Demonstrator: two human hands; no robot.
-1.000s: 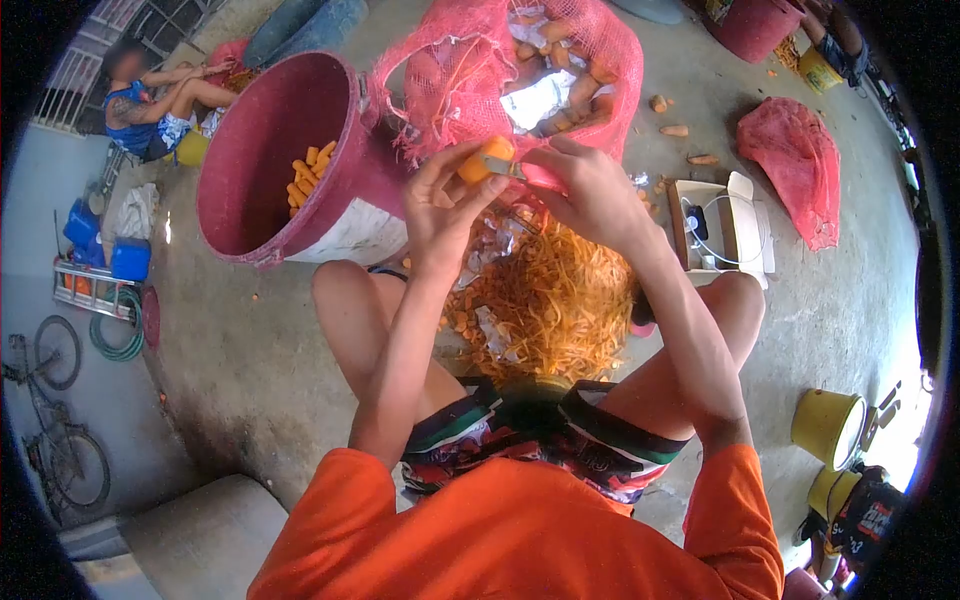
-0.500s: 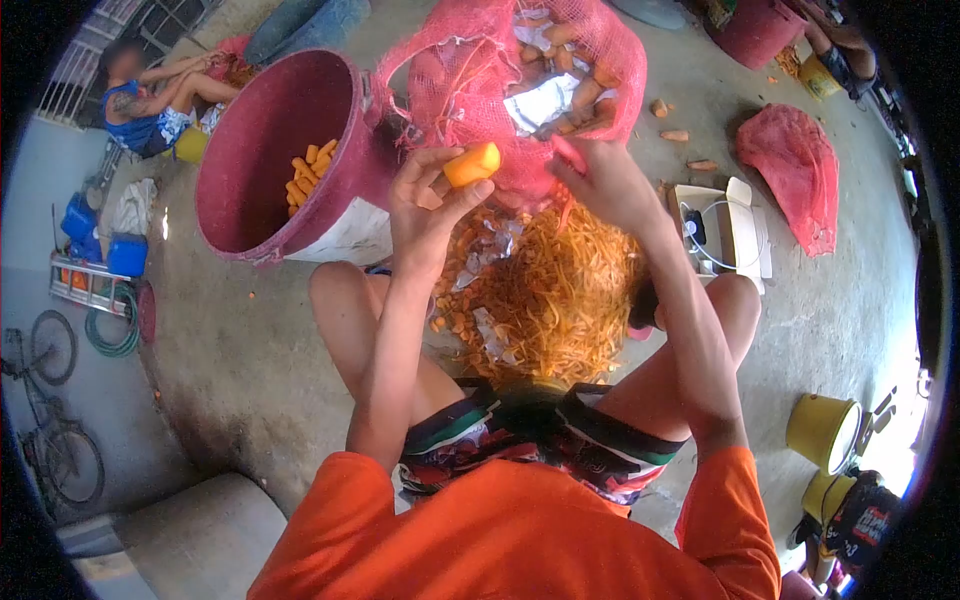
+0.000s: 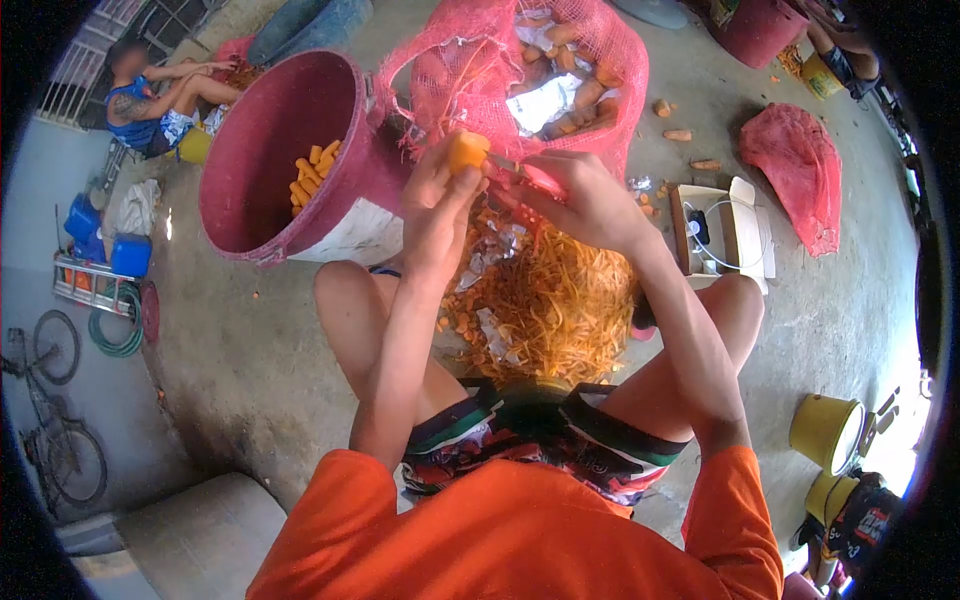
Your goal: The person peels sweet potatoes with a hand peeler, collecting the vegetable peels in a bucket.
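Note:
A peeled orange carrot [image 3: 468, 152] is held in my left hand [image 3: 437, 188], one end facing up. Close on its right, my right hand [image 3: 580, 200] is closed around a red-handled peeler [image 3: 541, 183], whose tip is near the carrot. Below both hands lies a heap of orange peelings [image 3: 560, 300] between the legs, with scraps of foil paper [image 3: 482, 262] on its left side. Beyond the hands stands an open pink mesh sack [image 3: 450, 90] holding unpeeled carrots [image 3: 590, 92] and paper.
A large dark pink tub [image 3: 235, 190] with peeled carrots [image 3: 315, 175] stands at the left. To the right are a cardboard box [image 3: 735, 235], an empty-looking red mesh sack [image 3: 795, 165] and a yellow bucket [image 3: 825, 432]. Another person [image 3: 140, 105] sits at the upper left.
My right hand has moved left and turned, bringing the peeler up to the carrot. The carrot is now tilted more upright in my left hand.

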